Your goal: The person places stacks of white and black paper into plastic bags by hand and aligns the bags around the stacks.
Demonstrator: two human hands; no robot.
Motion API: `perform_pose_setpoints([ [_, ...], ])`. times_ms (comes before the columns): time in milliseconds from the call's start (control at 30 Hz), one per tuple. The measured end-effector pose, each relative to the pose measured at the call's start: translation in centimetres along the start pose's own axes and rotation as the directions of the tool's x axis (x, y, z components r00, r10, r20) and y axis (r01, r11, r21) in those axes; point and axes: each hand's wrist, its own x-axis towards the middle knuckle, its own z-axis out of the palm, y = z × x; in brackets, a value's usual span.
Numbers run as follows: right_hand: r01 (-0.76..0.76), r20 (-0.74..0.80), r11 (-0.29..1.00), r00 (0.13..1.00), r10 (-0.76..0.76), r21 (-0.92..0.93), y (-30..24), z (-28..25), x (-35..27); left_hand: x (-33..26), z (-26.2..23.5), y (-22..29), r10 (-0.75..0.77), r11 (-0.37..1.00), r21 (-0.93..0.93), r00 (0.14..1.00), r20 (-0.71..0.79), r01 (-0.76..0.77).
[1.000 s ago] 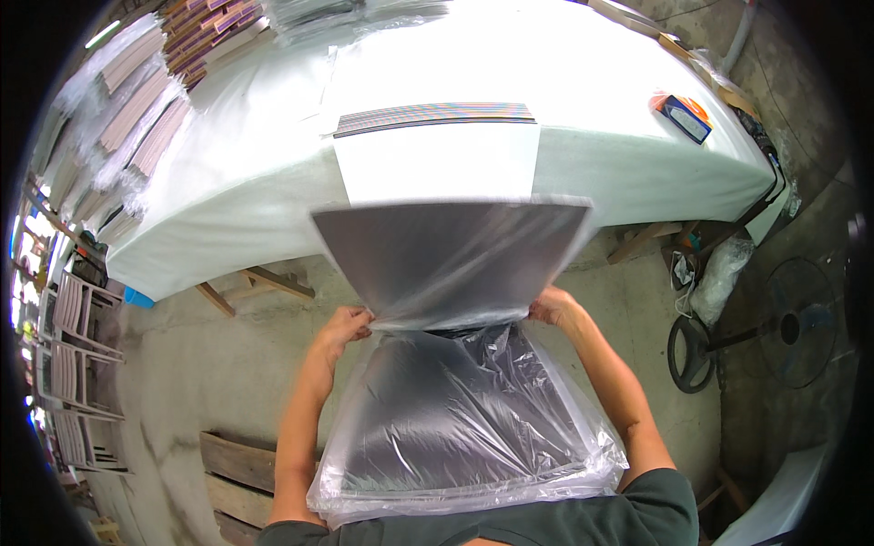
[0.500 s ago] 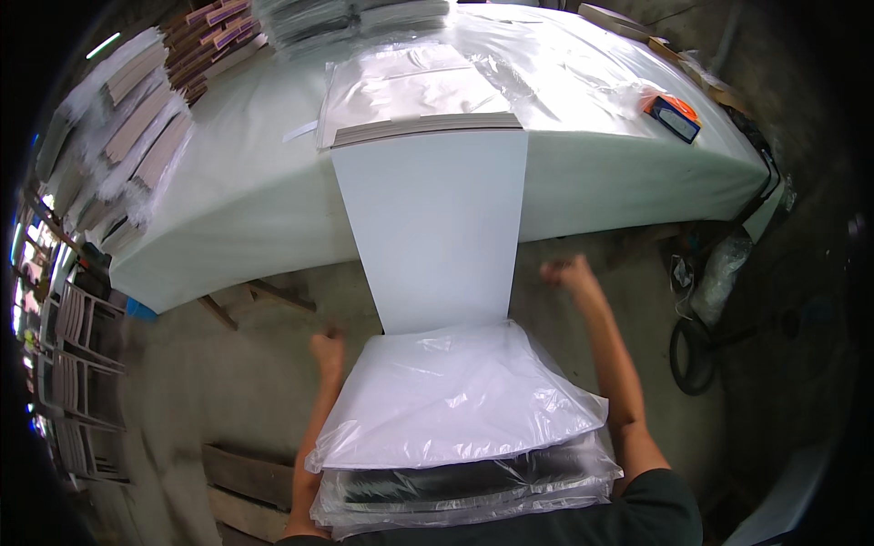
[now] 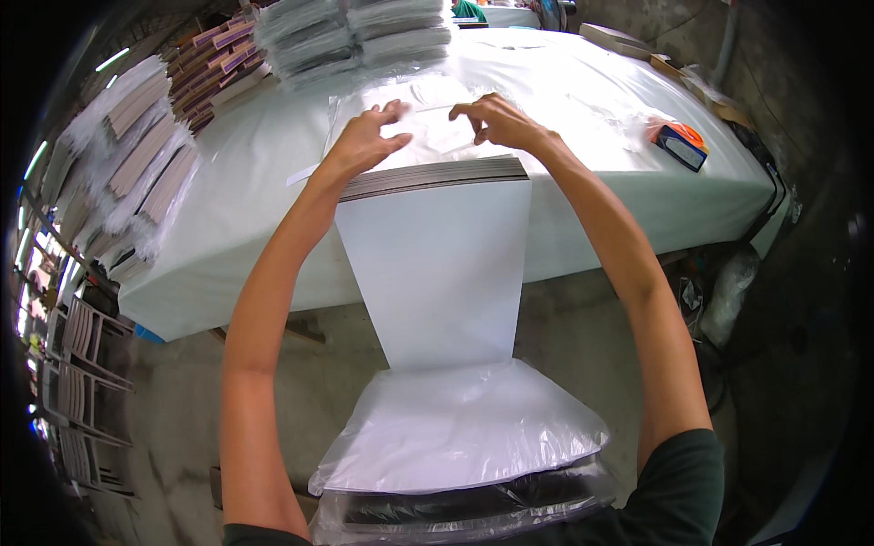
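A stack of large white boards point(image 3: 432, 264) leans upright against the table's near edge, its layered grey top edges facing up. Its lower end meets plastic-wrapped packs point(image 3: 464, 428) lying close to my body, a white one over a dark one. Just past the boards' top edges, my left hand point(image 3: 369, 141) hovers with thumb and fingers apart. My right hand point(image 3: 499, 121) is opposite it, fingers bent and spread, holding nothing. Below and between both hands, flat transparent plastic bags point(image 3: 428, 116) lie on the tabletop; whether any fingertip touches them I cannot tell.
A pale sheet covers the long table point(image 3: 619, 191). Tall wrapped stacks point(image 3: 309, 41) stand at its far side, more wrapped bundles point(image 3: 137, 136) at the left. A blue and orange box point(image 3: 681, 146) sits at the right. Stacked chairs point(image 3: 91, 364) stand on the floor.
Both hands have risen from beside the boards, moving forward and inward over the tabletop beyond the boards' top edges. The view has tilted up slightly. Boards and wrapped packs stay together.
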Motion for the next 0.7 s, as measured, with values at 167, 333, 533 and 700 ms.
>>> perform_pose_setpoints([
  [167, -0.029, -0.242, 0.981, 0.967, 0.076, 0.194, -0.3, -1.8, -1.3, 3.3, 2.9, 0.1, -0.020, 1.000, -0.017, 0.982, 0.187, 0.024],
  [333, 0.171, -0.452, 0.955, 0.891, -0.044, 0.244, 0.5, -1.5, -0.5, 6.0, 4.9, 0.0, -0.001, 1.000, 0.006, 0.957, 0.288, -0.001],
  [533, 0.227, -0.655, 0.965, 0.750, -0.086, 0.132, 0.5, -1.3, 0.5, 7.1, 4.6, -0.4, -0.029, 0.921, -0.360, 0.949, 0.313, 0.147],
  [700, 0.266, -0.538, 0.937, 0.767, -0.349, -0.228, -1.8, 0.3, 0.3, 6.5, 3.2, -0.4, -0.034, 0.437, -0.851, 0.951, 0.306, 0.290],
])
